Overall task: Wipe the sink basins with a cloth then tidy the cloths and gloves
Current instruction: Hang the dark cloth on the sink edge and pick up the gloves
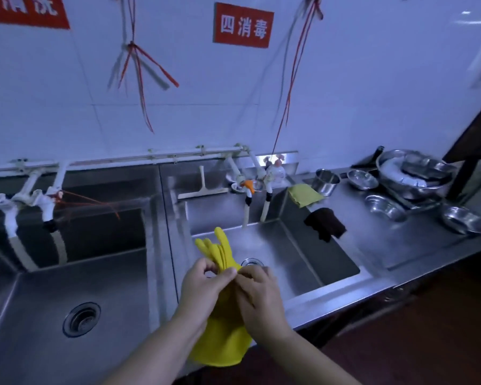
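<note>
Yellow gloves (220, 323) are pinched mid-length in each hand's narrow grip, left hand (203, 287) and right hand (258, 295).

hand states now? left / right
Left hand: closed, pinching the yellow gloves.
Right hand: closed, pinching the same yellow gloves.

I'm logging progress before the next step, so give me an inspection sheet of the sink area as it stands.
Surface: steel counter, right basin, left basin; no standing water seen.
Job's things: yellow gloves held over the right basin; yellow cloth and dark cloth on its right rim.
Clutter: steel bowls on the counter; squeegee behind the basin.
Grippers: left hand and right hand both grip the gloves.
Cables: red strings hang on the wall.
Surroundings: white tiled wall, red sign.
</note>
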A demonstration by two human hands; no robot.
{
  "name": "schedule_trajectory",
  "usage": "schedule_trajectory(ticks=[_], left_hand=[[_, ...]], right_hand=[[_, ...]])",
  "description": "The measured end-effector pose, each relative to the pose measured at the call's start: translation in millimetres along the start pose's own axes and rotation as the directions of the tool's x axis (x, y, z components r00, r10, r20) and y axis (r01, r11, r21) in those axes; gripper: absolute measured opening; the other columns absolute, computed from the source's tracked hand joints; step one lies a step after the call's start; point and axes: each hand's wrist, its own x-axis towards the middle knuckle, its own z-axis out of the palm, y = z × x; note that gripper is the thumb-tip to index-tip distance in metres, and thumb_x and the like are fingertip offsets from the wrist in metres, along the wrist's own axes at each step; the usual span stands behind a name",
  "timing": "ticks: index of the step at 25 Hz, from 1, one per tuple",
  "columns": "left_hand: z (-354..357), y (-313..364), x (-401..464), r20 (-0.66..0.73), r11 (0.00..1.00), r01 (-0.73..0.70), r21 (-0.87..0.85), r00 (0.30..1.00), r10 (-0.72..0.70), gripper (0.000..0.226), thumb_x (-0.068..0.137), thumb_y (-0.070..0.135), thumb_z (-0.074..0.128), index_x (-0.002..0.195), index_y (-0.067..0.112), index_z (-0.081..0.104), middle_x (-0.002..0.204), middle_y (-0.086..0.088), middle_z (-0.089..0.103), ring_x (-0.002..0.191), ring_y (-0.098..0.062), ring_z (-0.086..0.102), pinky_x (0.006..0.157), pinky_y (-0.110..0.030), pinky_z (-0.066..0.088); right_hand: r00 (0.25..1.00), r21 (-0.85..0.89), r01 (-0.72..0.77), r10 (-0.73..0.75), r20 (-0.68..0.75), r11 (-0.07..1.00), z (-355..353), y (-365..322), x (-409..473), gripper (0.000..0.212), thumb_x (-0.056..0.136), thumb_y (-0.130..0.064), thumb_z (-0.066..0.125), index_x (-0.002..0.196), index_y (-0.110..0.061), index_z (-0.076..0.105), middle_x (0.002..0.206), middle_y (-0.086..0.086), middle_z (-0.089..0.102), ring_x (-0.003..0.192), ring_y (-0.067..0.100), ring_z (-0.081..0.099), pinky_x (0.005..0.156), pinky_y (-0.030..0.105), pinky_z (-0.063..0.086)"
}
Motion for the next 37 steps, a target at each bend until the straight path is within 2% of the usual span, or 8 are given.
schedule_trajectory(ticks=[4,9,13,16,19,22,26,37], left_hand=[[92.2,15.8,-2.5,0.126,0.994,-0.083,0.074,0.989,0.074,0.03,0.076,0.012,0.073,0.062,0.018,0.047,0.052,0.008,0.046,0.048,-0.005,0.042,0.047,-0.015,0.034],[174.4,27.1,-4.1,0.245,0.96,-0.203,0.191,0.957,0.153,0.035,0.075,-0.001,0.066,0.061,0.018,0.041,0.052,0.006,0.047,0.048,-0.006,0.037,0.045,-0.017,0.031],[208.2,33.2,11.1,0.364,0.902,-0.334,0.273,0.904,0.225,0.037,0.073,0.003,0.067,0.061,0.024,0.039,0.061,0.015,0.055,0.057,0.0,0.044,0.054,-0.019,0.034],[224.3,35.7,38.1,0.434,0.845,-0.417,0.335,0.864,0.254,0.032,0.075,0.013,0.067,0.064,0.029,0.041,0.064,0.016,0.053,0.059,-0.003,0.044,0.056,-0.023,0.034],[238.2,36.2,76.7,0.455,0.847,-0.404,0.344,0.861,0.226,0.025,0.075,0.022,0.068,0.069,0.034,0.046,0.067,0.006,0.057,0.062,-0.013,0.051,0.059,-0.033,0.04],[249.3,32.6,114.3,0.436,0.873,-0.322,0.367,0.888,0.144,0.028,0.067,0.037,0.074,0.08,0.038,0.049,0.075,0.014,0.063,0.07,-0.003,0.057,0.063,-0.031,0.044],[265.2,19.7,155.6,0.431,0.821,-0.256,0.51,0.902,0.014,0.051,0.05,0.051,0.077,0.088,0.047,0.042,0.085,0.02,0.057,0.082,-0.004,0.055,0.058,-0.021,0.039],[251.6,46.1,252.5,0.292,0.682,-0.262,0.683,0.953,0.074,0.016,0.078,0.037,0.064,0.088,0.033,0.053,0.078,0.014,0.06,0.075,-0.005,0.057,0.063,-0.029,0.046]], right_hand=[[0.997,0.122,-0.051,0.044,0.059,0.991,-75.4,93.3,-1.9,0.046,0.073,-0.002,0.046,0.106,-0.019,0.072,0.101,-0.002,0.067,0.094,0.009,0.049,0.079,0.02,0.041],[0.994,-0.195,0.069,-0.085,-0.075,0.978,-151.4,177.5,18.7,0.064,0.061,-0.01,0.064,0.123,-0.023,0.053,0.123,-0.003,0.055,0.113,0.016,0.044,0.091,0.036,0.046],[0.95,-0.436,0.298,-0.222,0.217,0.849,-181.5,214.0,58.7,0.091,0.063,-0.031,0.071,0.143,-0.033,0.028,0.153,0.0,0.03,0.142,0.021,0.019,0.111,0.043,0.02],[0.897,-0.437,0.401,-0.247,0.368,0.805,-189.8,234.5,94.7,0.063,0.065,-0.036,0.072,0.125,-0.031,0.053,0.15,-0.002,0.035,0.145,0.02,0.014,0.115,0.043,0.003],[0.886,-0.415,0.384,-0.202,0.418,0.825,-196.2,253.1,136.8,0.028,0.066,-0.036,0.071,0.089,-0.021,0.064,0.111,-0.004,0.064,0.133,0.015,0.04,0.112,0.034,0.013],[0.862,-0.4,0.313,-0.081,0.501,0.861,-204.9,262.2,178.4,0.023,0.071,-0.039,0.069,0.075,-0.021,0.055,0.07,-0.004,0.056,0.075,0.02,0.056,0.071,0.029,0.04],[0.842,-0.449,0.371,-0.091,0.532,0.813,-206.9,277.1,231.6,0.022,0.078,-0.042,0.061,0.073,-0.024,0.049,0.069,-0.001,0.056,0.061,0.019,0.047,0.052,0.025,0.029],[0.83,-0.374,0.278,-0.025,0.557,0.885,-194.4,317.4,358.6,0.018,0.067,-0.031,0.066,0.075,-0.024,0.052,0.066,-0.005,0.055,0.066,0.017,0.054,0.056,0.031,0.045]])
